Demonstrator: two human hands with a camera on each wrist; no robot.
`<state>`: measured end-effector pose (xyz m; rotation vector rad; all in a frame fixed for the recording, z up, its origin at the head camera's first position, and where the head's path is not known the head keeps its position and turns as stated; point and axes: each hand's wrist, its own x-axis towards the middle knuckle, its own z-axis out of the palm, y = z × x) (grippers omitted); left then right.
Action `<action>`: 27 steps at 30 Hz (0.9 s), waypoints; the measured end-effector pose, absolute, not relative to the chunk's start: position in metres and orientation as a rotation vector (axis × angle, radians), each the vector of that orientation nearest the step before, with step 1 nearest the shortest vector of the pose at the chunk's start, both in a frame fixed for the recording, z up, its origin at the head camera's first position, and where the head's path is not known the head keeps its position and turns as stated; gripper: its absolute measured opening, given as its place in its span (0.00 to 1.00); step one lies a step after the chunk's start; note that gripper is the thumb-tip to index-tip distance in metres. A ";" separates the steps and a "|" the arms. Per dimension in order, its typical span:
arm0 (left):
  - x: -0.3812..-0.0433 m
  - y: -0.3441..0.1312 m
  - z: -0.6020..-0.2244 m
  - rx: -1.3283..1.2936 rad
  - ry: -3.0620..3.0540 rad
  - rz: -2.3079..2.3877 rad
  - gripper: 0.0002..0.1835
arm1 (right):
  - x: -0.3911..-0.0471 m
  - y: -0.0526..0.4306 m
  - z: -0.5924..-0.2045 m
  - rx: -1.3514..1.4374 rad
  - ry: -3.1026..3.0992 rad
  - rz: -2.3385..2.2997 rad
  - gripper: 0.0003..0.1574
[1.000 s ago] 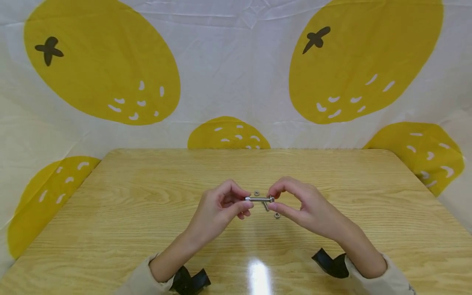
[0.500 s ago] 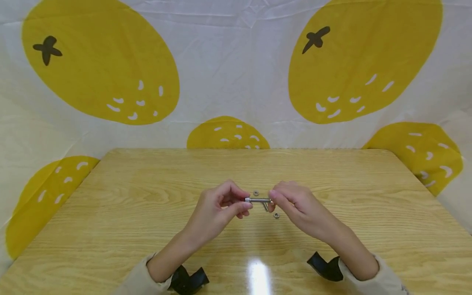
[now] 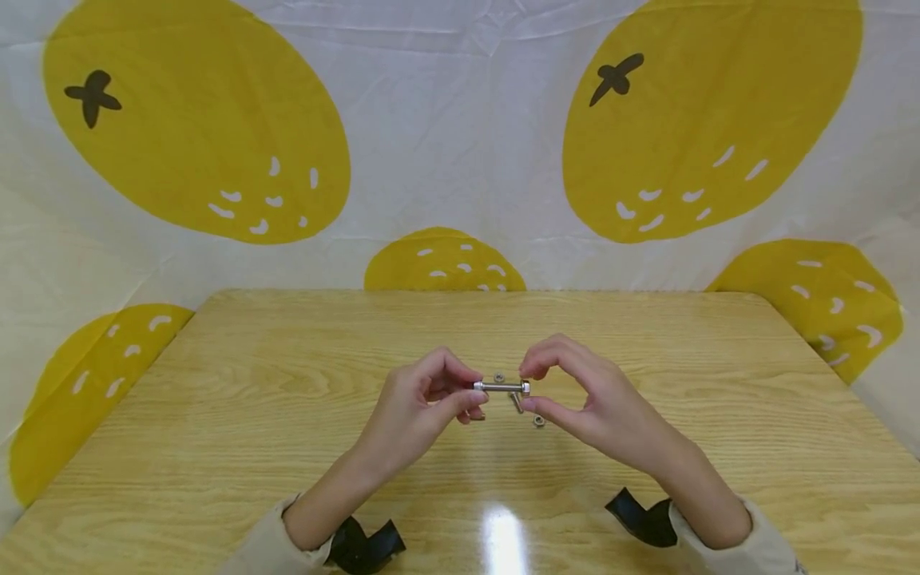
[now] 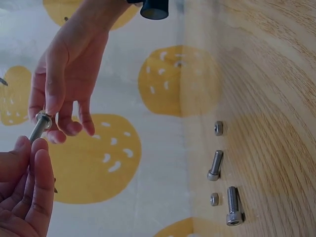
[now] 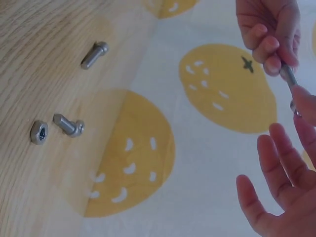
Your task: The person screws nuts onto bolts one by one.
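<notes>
A silver socket-head bolt lies level between my hands, above the table. My left hand pinches its head end between thumb and index finger. At the other end a hex nut sits on the shank, showing clearly in the left wrist view. My right hand has its thumb and index fingertips at opposite sides of this nut, the thumb below. In the right wrist view, the right hand's other fingers are spread away from the bolt, and fingertips partly cover the nut.
On the wooden table lie two spare bolts, a shorter one and a thicker one. Two loose nuts lie near them, one farther back, one nearer. A fruit-print cloth hangs behind the table.
My right hand rolled its thumb up over the nut half a second ago, then swung back so the thumb is below again. The left hand keeps its pinch, shifting slightly left.
</notes>
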<state>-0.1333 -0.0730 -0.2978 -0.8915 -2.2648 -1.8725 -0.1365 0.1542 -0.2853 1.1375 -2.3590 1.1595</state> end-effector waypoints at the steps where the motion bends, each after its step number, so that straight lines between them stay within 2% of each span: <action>1: -0.133 -0.073 -0.298 -0.893 -2.265 -1.874 0.06 | -0.137 0.154 -0.286 1.144 -2.350 1.158 0.21; 14: -0.132 -0.072 -0.298 -0.895 -2.272 -1.861 0.05 | -0.139 0.153 -0.293 1.205 -2.321 1.136 0.06; 21: -0.132 -0.071 -0.298 -0.889 -2.285 -1.877 0.05 | -0.138 0.148 -0.297 1.050 -2.459 1.138 0.18; 23: -0.131 -0.071 -0.298 -0.880 -2.287 -1.887 0.05 | -0.137 0.149 -0.296 1.009 -2.515 1.133 0.16; 25: -0.131 -0.071 -0.298 -0.872 -2.293 -1.888 0.05 | -0.136 0.150 -0.294 1.002 -2.534 1.136 0.09; 27: -0.131 -0.071 -0.298 -0.868 -2.296 -1.890 0.06 | -0.135 0.152 -0.292 1.034 -2.503 1.143 0.10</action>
